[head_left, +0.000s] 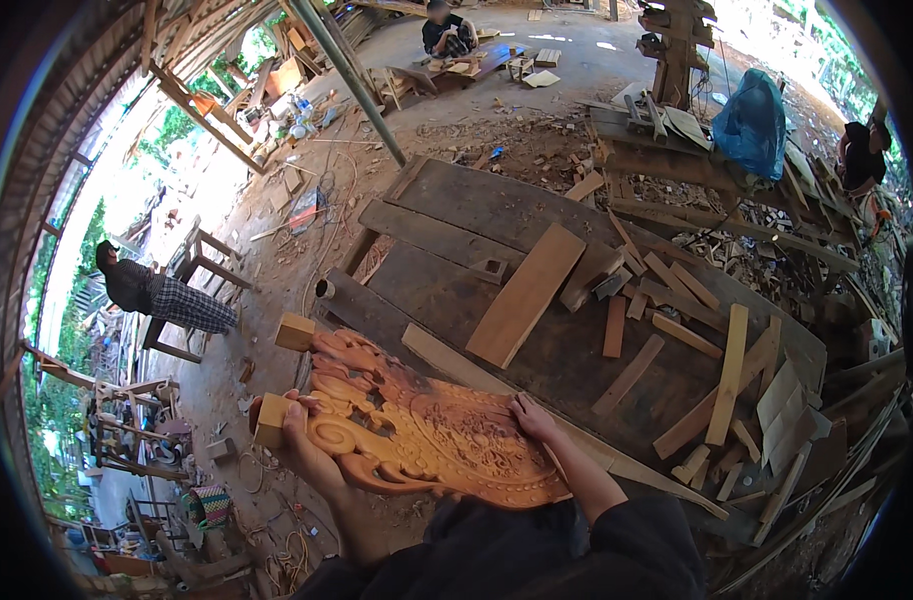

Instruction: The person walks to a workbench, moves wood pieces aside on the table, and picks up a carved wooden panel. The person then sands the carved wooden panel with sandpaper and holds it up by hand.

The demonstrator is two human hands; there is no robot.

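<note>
A carved orange-brown wooden panel (432,430), with scrolls and floral relief, lies tilted in front of my body at the table's near edge. Two square blond wood blocks (296,332) stick out at its left end. My left hand (312,440) is closed around that end, thumb beside the nearer block, some fingers hidden beneath. My right hand (535,415) grips the panel toward its right end, with fingers over the carved face. The panel's underside is out of sight.
The dark worktable (432,290) carries a wide plank (529,295), a small hollow block (490,269) and several offcuts at the right. A long board (617,462) runs along its near side. One person (157,290) stands at left; another (447,35) sits far back. A blue plastic bag (752,125) stands back right.
</note>
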